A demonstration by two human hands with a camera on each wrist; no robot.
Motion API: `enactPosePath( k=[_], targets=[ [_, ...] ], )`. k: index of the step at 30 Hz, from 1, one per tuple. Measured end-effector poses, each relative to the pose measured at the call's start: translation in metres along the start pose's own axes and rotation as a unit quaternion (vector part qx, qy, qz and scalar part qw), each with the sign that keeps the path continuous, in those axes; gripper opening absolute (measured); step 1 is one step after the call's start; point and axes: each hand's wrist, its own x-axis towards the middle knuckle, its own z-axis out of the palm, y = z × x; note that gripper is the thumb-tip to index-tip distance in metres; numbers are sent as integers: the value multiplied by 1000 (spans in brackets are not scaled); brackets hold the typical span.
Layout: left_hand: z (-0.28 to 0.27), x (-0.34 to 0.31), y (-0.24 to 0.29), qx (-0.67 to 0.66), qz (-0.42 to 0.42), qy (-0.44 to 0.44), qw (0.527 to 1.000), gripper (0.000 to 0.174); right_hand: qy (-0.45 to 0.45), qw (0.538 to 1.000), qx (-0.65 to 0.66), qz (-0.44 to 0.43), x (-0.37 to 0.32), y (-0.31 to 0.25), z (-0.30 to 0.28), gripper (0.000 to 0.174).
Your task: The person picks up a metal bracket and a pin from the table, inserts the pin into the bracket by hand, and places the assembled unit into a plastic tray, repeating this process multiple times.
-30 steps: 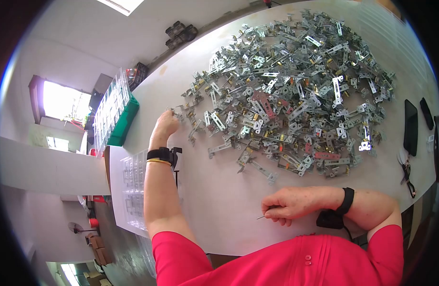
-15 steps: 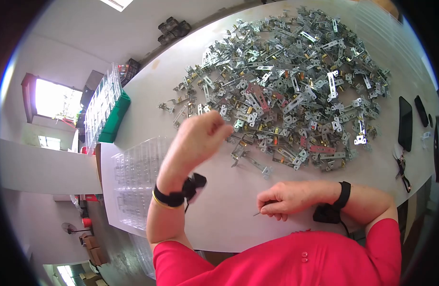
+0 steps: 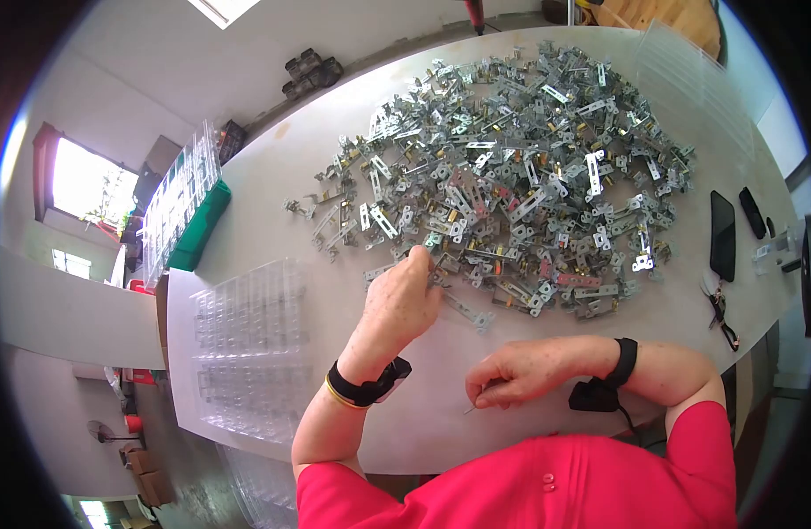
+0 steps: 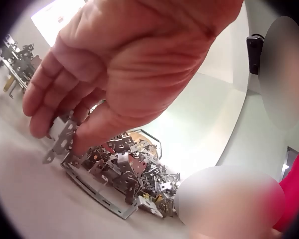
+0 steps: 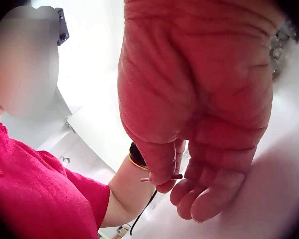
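Note:
At the near-left edge of a broad heap of metal brackets point(image 3: 511, 176), my left hand point(image 3: 401, 304) is bent down over the parts. Thumb and fingers pinch a small grey metal bracket point(image 4: 64, 137) with holes in it, seen in the left wrist view. Longer perforated strips lie just beyond those fingertips. Lower on the table, in front of the red shirt, is my right hand point(image 3: 520, 375). It pinches a thin metal pin point(image 5: 159, 179) between thumb and forefinger, the pin's ends sticking out on both sides. The other fingers of that hand are bent loosely.
Clear plastic compartment trays point(image 3: 251, 344) lie on the table at left. Beyond them stands a green box point(image 3: 200, 231) with another clear tray leaning on it. To the right are a black phone point(image 3: 722, 236), a smaller black object point(image 3: 752, 212) and pliers point(image 3: 721, 313).
My left hand has left the far-left fringe of the heap and come right and nearer to its front edge, where it now pinches a bracket. The right hand keeps its pin, nearly still.

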Motion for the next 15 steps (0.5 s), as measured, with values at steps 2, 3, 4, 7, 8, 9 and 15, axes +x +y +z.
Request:
enactPosePath(
  k=[2,3,4,7,8,9,15],
  targets=[
    [-1,1,-4,-18,15,28,999,30,4,999,-43,-15,-3,-6,-4,22],
    [-3,2,-6,-33,27,52,998,28,12,999,-42,-16,-5,-10,-5,22],
    [-7,2,-5,-37,30,55,997,28,19,999,-41,-16,-8,-16,-6,22],
    [-19,3,-2,-131,24,60,989,25,62,996,-57,-33,-20,-44,-13,18],
    [-17,6,-3,-188,25,80,979,23,63,996,-62,-30,-20,-46,-16,18],
    [-14,8,-4,-245,26,98,964,22,104,990,-52,-83,-21,-46,-18,16],
    [14,27,-6,-318,14,63,946,23,256,961,21,-103,-34,-74,-32,9]
  ],
)
